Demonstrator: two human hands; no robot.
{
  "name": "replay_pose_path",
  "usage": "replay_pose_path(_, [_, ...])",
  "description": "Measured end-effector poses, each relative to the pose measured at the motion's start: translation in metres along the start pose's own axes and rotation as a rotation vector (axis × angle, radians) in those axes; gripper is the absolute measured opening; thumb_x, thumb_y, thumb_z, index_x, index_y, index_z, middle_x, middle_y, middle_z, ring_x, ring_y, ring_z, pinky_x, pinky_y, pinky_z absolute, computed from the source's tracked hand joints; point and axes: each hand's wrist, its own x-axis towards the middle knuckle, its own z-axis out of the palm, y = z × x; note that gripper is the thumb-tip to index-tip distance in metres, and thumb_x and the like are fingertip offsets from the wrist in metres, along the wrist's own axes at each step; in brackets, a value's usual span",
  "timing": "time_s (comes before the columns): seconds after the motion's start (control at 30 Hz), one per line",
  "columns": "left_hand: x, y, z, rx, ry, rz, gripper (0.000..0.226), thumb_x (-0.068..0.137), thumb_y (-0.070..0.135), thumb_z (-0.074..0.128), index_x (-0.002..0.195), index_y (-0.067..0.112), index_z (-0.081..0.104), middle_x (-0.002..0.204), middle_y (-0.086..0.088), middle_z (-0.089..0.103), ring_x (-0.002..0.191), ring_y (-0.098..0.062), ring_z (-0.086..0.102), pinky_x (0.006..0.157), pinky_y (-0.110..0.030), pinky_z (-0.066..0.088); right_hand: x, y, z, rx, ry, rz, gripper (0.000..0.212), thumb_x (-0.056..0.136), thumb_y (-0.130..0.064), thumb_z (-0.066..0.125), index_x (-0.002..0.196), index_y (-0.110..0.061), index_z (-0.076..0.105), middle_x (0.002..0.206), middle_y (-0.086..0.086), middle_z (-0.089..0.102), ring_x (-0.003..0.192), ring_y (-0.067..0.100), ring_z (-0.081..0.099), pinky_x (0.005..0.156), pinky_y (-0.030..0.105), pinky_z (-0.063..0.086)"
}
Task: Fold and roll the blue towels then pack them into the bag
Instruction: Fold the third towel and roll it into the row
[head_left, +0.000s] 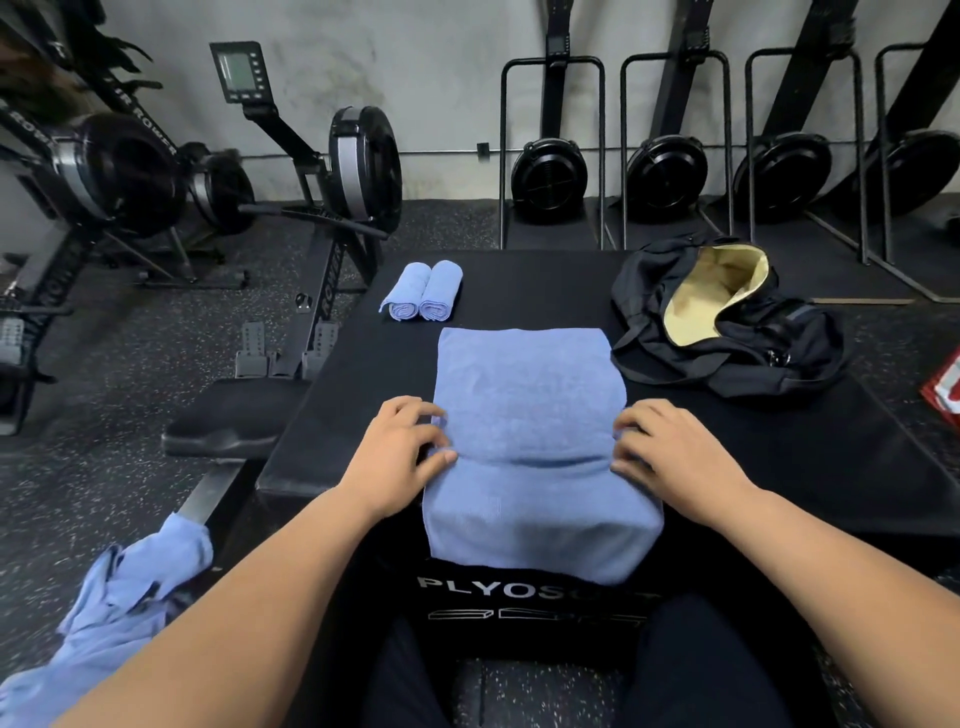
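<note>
A folded blue towel (530, 405) lies lengthwise on the black plyo box (779, 457), its near end hanging over the front edge. A crease runs across it between my hands. My left hand (402, 441) pinches the towel's left edge and my right hand (670, 449) pinches its right edge at the same height. Two rolled blue towels (423, 291) lie side by side at the box's far left. A black bag (727, 322) with a pale yellow lining lies open at the far right.
A heap of loose blue towels (119, 597) rests on a rower seat rail at my lower left. Rowing machines (332, 171) stand to the left and upright ones (665, 171) line the back wall. A red and white item (945, 389) lies on the floor at right.
</note>
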Motion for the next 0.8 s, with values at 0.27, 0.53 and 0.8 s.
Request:
replay_pose_path(0.27, [0.034, 0.013, -0.019, 0.106, 0.109, -0.138, 0.04, 0.075, 0.018, 0.087, 0.108, 0.028, 0.065, 0.126, 0.007, 0.055, 0.127, -0.026, 0.043, 0.099, -0.036, 0.04, 0.032, -0.007, -0.006, -0.021, 0.084, 0.304, 0.031, 0.072, -0.021, 0.089, 0.096, -0.027, 0.069, 0.113, -0.003, 0.053, 0.106, 0.029, 0.047, 0.075, 0.039, 0.042])
replay_pose_path(0.53, [-0.009, -0.004, -0.005, 0.148, -0.158, 0.167, 0.035, 0.084, 0.056, 0.069, 0.114, 0.039, 0.071, 0.144, 0.005, 0.053, 0.14, -0.028, 0.038, 0.118, -0.039, 0.035, -0.017, -0.007, 0.0, 0.035, -0.16, 0.042, 0.048, 0.087, -0.058, 0.066, 0.128, -0.034, 0.067, 0.14, -0.005, 0.051, 0.132, 0.027, 0.045, 0.1, 0.043, 0.045])
replay_pose_path(0.8, [-0.003, -0.008, 0.0, 0.153, -0.045, 0.195, 0.017, 0.09, 0.046, 0.078, 0.093, 0.029, 0.079, 0.137, 0.005, 0.06, 0.135, -0.031, 0.045, 0.109, -0.045, 0.043, -0.024, -0.007, -0.003, 0.017, -0.043, -0.112, 0.033, 0.101, -0.057, 0.06, 0.107, -0.026, 0.072, 0.131, 0.003, 0.057, 0.123, 0.033, 0.053, 0.094, 0.042, 0.046])
